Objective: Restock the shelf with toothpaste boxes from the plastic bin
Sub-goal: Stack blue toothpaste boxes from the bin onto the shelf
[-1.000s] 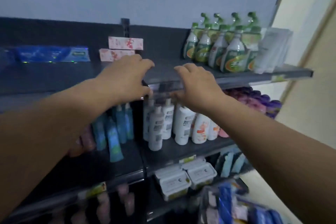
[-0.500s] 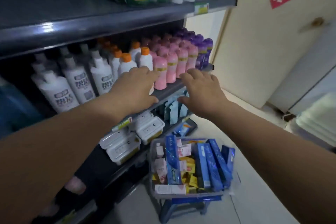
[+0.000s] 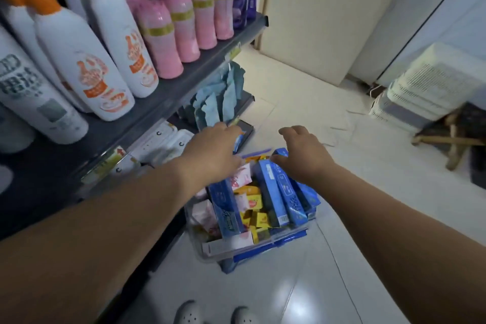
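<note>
The toothpaste boxes (image 3: 271, 197) stood packed in the plastic bin (image 3: 196, 244), directly beneath both hands. The left hand (image 3: 213, 151) and right hand (image 3: 306, 159) hovered palm-down over it, fingers loosely spread, gripping nothing. Pale glossy floor tiles (image 3: 342, 258) lay under the bin. Left of the left hand ran the dark shelf (image 3: 168, 102) of white bottles (image 3: 86, 68) and pink bottles (image 3: 168, 34). Beyond the hands stood a cream door (image 3: 315, 13); right of the right hand, stacked white baskets (image 3: 431, 87).

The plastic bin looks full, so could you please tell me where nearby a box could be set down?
Bare tiled floor lies right of the plastic bin, toward the stacked white baskets, and on its near side toward the shoes. Crowded: the bin is packed with boxes, and bottles fill the shelf.
</note>
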The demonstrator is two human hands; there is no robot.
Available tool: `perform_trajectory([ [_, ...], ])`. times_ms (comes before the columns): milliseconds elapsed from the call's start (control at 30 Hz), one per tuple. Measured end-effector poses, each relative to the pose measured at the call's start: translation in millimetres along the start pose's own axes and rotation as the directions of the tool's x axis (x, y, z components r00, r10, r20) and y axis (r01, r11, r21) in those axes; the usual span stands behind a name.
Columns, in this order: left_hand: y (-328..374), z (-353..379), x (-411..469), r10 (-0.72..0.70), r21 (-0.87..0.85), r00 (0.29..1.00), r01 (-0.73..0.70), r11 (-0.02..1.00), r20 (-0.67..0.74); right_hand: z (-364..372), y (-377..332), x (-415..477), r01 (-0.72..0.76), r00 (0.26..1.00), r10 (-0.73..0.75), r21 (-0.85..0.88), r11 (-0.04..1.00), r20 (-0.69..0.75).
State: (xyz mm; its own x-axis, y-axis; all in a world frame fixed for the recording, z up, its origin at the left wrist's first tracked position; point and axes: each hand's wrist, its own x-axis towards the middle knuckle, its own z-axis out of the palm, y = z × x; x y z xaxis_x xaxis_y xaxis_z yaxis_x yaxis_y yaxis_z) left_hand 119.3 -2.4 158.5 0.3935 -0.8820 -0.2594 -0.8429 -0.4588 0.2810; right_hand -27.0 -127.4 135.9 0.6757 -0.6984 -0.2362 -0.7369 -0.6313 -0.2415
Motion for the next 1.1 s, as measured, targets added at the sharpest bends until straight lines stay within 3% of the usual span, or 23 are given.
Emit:
perform_trajectory([
  [133, 21, 56, 30, -0.103, -0.246, 0.977, 0.148, 0.958, 0.185, 51, 39, 13, -0.170, 0.981, 0.167, 0.031, 0.985, 0.097],
  [233, 34, 98, 55, -0.160, -0.430, 0.938, 0.288, 0.856, 0.308, 86, 67, 24, -0.294, 0.943, 0.286, 0.018, 0.956, 0.171],
  [333, 40, 128, 80, -0.239, -0.488, 0.893, 0.413, 0.769, 0.381, 116, 92, 32, -0.401, 0.899, 0.384, 0.040, 0.915, 0.210],
  [500, 45, 169, 120, -0.369, -0.553, 0.815, 0.576, 0.602, 0.447, 149, 112, 42, -0.456, 0.877, 0.417, 0.134, 0.880, 0.239],
  [700, 50, 198, 144, -0.468, -0.484, 0.757, 0.652, 0.584, 0.455, 172, 121, 50, -0.459, 0.882, 0.439, 0.102, 0.882, 0.174],
  [867, 43, 216, 150, -0.444, -0.638, 0.747, 0.660, 0.397, 0.495, 181, 124, 59, -0.484, 0.873, 0.468, 0.126, 0.866, 0.138],
  [1100, 38, 220, 145, -0.403, -0.717, 0.766, 0.627, 0.304, 0.500, 181, 123, 66, -0.510, 0.850, 0.462, 0.180, 0.841, 0.254],
])
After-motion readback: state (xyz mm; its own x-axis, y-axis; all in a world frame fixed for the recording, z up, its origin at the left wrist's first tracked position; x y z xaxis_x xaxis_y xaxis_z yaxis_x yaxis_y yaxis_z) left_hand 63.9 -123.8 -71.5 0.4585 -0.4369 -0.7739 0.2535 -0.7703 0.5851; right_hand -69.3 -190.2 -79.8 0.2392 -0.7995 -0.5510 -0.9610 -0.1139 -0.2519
